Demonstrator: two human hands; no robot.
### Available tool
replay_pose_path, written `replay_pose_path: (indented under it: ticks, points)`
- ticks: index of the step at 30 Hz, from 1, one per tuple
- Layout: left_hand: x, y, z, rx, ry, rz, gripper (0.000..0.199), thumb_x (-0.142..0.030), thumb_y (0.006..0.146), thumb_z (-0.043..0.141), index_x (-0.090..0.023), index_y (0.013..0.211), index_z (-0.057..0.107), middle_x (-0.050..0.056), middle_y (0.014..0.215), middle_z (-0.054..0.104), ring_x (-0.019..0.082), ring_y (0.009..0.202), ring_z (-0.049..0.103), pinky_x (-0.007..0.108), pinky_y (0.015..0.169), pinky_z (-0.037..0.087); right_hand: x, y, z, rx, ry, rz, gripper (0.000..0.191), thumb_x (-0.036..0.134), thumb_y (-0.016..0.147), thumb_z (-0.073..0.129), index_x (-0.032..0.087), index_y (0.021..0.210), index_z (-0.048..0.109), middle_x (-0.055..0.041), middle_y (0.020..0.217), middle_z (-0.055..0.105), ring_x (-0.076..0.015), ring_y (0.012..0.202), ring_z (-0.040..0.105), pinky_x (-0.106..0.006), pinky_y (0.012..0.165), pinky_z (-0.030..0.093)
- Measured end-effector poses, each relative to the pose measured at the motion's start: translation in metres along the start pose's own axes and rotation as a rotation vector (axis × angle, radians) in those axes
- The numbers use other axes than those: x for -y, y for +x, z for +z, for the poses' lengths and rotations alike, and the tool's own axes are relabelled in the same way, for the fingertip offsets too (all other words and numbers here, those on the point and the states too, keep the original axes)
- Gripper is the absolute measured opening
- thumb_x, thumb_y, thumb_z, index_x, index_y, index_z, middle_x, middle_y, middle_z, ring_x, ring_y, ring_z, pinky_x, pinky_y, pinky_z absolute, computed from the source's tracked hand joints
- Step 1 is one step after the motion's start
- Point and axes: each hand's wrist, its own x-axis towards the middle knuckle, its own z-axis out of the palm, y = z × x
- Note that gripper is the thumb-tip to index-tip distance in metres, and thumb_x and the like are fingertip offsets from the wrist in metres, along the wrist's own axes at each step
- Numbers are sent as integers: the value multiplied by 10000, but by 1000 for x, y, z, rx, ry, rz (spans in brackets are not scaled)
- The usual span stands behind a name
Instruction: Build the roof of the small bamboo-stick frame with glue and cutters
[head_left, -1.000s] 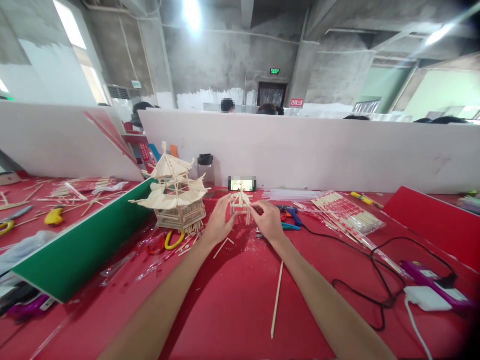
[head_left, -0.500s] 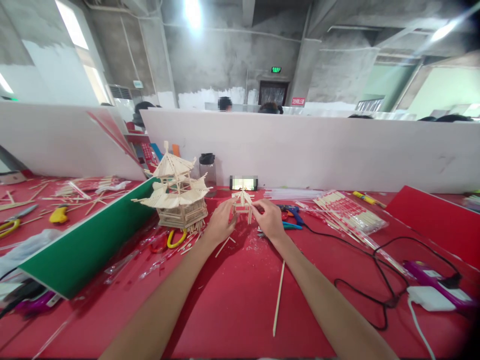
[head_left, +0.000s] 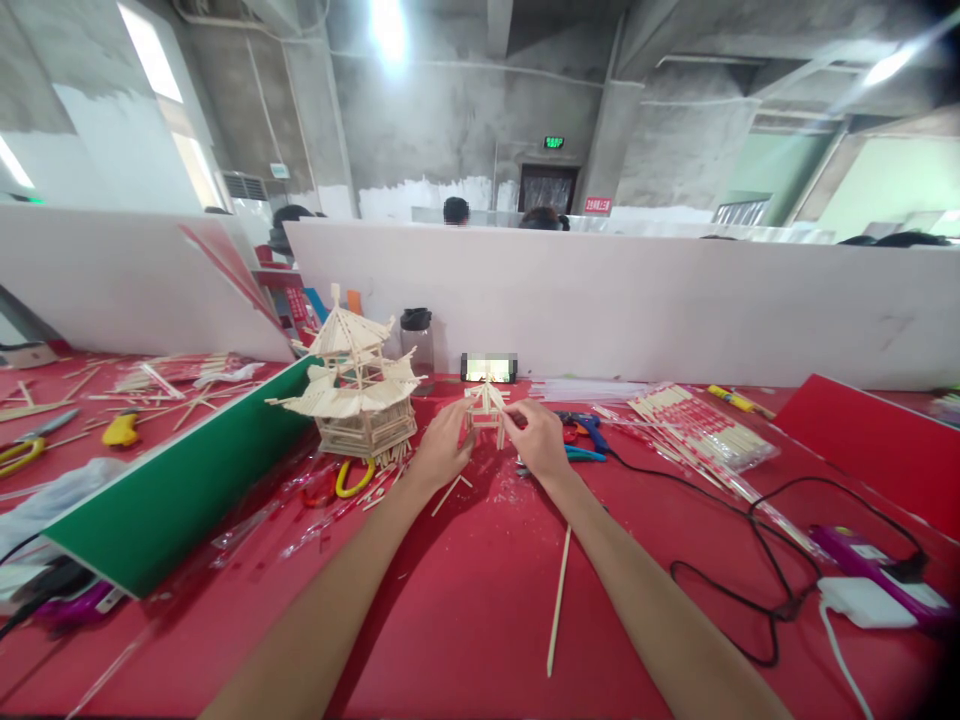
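Between my hands a small frame of pale wooden sticks (head_left: 487,408) with a peaked top stands on the red table (head_left: 465,620). My left hand (head_left: 444,442) has its fingers closed on the frame's left side. From the right, my right hand (head_left: 536,436) pinches at the frame's upper right edge; its fingertips are small in view. To the left stands a larger stick pagoda (head_left: 360,390) with tiered roofs. A lit phone (head_left: 489,368) leans behind the small frame. One long loose stick (head_left: 559,600) lies beside my right forearm.
Yellow-handled scissors (head_left: 355,478) and loose sticks lie below the pagoda, near a green board (head_left: 187,480). A blue glue gun (head_left: 592,430), its black cable (head_left: 720,590), bagged sticks (head_left: 705,425) and a purple power strip (head_left: 877,570) are on the right. A bottle (head_left: 417,345) stands behind.
The whole view has shifted very slightly. Both hands keep their places at the small stick frame, with no clear movement.
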Motion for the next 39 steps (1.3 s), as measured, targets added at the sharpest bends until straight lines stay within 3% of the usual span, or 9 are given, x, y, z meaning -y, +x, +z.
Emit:
replay_pose_path:
  ticks: [9, 17, 24, 29, 36, 39]
  points:
    - [1, -1, 0, 12, -3, -5, 481, -177, 916, 502, -197, 1393, 444, 133, 1365, 559, 273, 1311, 502, 468, 1108, 419, 3, 3, 2, 13, -85, -37, 144, 197, 895, 546, 210, 817, 666, -49, 816, 686, -196, 773, 627, -291, 746, 455]
    - [-1, 0, -1, 13, -6, -4, 439, -220, 946, 476, -195, 1384, 453, 131, 1357, 565, 270, 1303, 510, 463, 1106, 423, -3, 1, 3, 27, -63, -5, 101, 212, 894, 587, 210, 797, 614, -37, 815, 671, -190, 774, 620, -286, 738, 451]
    - [0, 1, 0, 17, 2, -8, 422, -277, 976, 451, -186, 1388, 451, 133, 1373, 560, 269, 1304, 508, 467, 1114, 415, -6, 0, -1, 32, 19, 26, 111, 306, 882, 627, 207, 933, 618, -56, 875, 660, -200, 792, 622, -308, 754, 480]
    - [-2, 1, -1, 24, -3, -8, 430, -282, 977, 449, -197, 1399, 448, 131, 1383, 559, 274, 1313, 504, 482, 1123, 404, -10, 8, -5, -16, 218, 165, 156, 291, 882, 551, 189, 987, 605, -74, 930, 670, -195, 828, 628, -318, 768, 505]
    - [2, 1, 0, 38, -9, -26, 459, -251, 955, 470, -173, 1406, 446, 155, 1395, 550, 280, 1322, 500, 480, 1112, 416, -18, 42, 0, 247, 333, 225, 259, 358, 773, 677, 175, 953, 642, -49, 882, 687, -177, 795, 638, -308, 756, 514]
    - [3, 1, 0, 49, -17, -27, 476, -218, 938, 482, -161, 1409, 443, 167, 1407, 538, 285, 1332, 490, 489, 1113, 410, -20, 50, 0, 290, 326, 221, 263, 341, 737, 705, 172, 931, 647, -25, 810, 677, -162, 742, 631, -294, 728, 510]
